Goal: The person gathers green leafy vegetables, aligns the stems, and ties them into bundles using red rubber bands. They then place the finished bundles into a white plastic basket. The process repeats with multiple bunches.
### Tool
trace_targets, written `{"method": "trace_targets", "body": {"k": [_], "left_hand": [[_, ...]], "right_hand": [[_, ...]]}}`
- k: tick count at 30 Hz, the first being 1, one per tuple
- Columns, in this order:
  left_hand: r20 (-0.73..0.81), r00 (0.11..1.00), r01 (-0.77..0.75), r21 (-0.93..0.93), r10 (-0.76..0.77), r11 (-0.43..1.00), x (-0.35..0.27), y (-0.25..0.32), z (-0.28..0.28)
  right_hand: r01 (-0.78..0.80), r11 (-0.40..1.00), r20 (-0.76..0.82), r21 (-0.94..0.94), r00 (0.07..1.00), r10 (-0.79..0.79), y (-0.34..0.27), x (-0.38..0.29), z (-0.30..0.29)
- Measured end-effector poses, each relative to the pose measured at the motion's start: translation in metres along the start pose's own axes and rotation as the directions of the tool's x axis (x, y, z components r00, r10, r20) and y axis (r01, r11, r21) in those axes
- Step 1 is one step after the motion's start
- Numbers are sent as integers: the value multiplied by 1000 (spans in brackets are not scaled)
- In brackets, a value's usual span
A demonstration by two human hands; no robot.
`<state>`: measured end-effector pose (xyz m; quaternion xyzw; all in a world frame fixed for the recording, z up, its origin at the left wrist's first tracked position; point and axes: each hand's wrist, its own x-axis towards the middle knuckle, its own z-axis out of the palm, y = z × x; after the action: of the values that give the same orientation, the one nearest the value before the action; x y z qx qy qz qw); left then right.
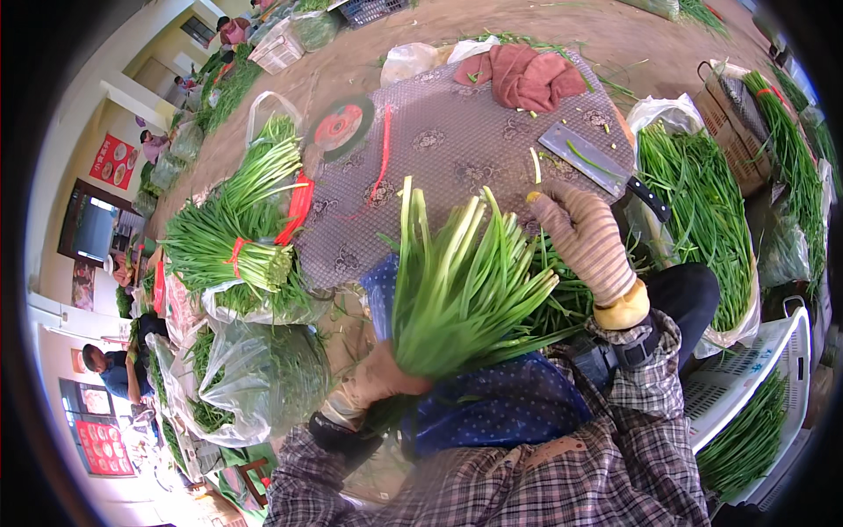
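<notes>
My left hand, in a pale glove, grips a thick bunch of garlic chives near my lap. The pale cut ends fan out toward the table; the leafy part below is blurred. My right hand, in a striped knit glove with a yellow tip, is over the near right table edge, beside the bunch. Nothing shows between its fingers. A short pale stalk lies just beyond its fingertips. To its right, a cleaver with a black handle rests at the table's edge, a green leaf on its blade.
The patterned table cover carries a reddish cloth, a round disc and red ties. Tied chives stand left. At right are a sack of chives and a white crate. A blue dotted apron covers my lap.
</notes>
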<state>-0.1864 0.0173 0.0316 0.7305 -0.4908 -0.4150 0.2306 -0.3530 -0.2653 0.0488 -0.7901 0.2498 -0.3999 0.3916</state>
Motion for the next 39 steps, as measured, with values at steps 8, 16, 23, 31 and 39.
{"method": "trace_targets", "body": {"k": [8,16,23,31,39], "left_hand": [[-187,974,10,-532,-129,847,-1,-17,-10],[12,987,136,-579,-158,804,2,0,5],[354,935,180,-460,-6,869,14,3,24],[595,800,171,-97,-81,980,34,40,-22],[168,977,-52,-421,134,906,88,41,-35]], "right_hand": [[-683,625,731,379,634,250,15,-89,-15],[-680,-70,679,730,733,-29,41,-81,62],[-518,-247,565,819,805,181,76,-80,62],[-495,-283,547,822,824,150,106,-93,66],[-528,-272,567,804,819,86,90,-89,61]]}}
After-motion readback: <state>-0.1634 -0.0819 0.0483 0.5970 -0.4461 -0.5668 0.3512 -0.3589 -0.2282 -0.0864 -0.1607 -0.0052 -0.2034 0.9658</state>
